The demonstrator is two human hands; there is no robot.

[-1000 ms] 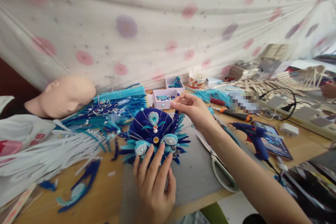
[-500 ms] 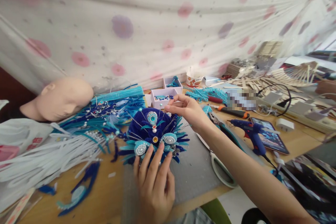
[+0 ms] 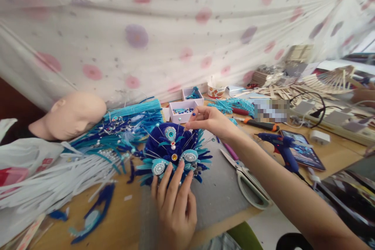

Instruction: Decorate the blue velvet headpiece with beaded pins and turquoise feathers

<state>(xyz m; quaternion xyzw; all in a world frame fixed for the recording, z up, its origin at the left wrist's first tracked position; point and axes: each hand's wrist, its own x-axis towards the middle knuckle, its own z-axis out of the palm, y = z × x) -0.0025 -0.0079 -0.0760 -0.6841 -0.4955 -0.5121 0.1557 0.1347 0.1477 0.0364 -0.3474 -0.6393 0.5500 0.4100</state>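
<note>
A blue feathered headpiece (image 3: 164, 142) with a teal jewel, pearl-covered pieces and thin beaded wires stands on the grey mat. My left hand (image 3: 175, 207) holds its lower front edge, fingers spread over the light-blue pearl pieces; its thumb is partly hidden. My right hand (image 3: 209, 121) pinches at the headpiece's upper right edge, closed on what looks like one of the thin wires. A small dark blue bead (image 3: 193, 114) shows at its fingertips. Just behind stands a white box (image 3: 181, 118) of loose beads.
Scissors (image 3: 249, 179), a blue glue gun (image 3: 279, 146) and a tablet (image 3: 304, 150) lie to the right. White strips (image 3: 58, 175) and a mannequin head (image 3: 76, 115) are at left. A person's hand (image 3: 363, 95) shows at the far right edge.
The view has shifted slightly, and my right forearm now leaves more of the scissors in sight. The blue bead has come into view at my right fingertips. My left hand keeps its place.
</note>
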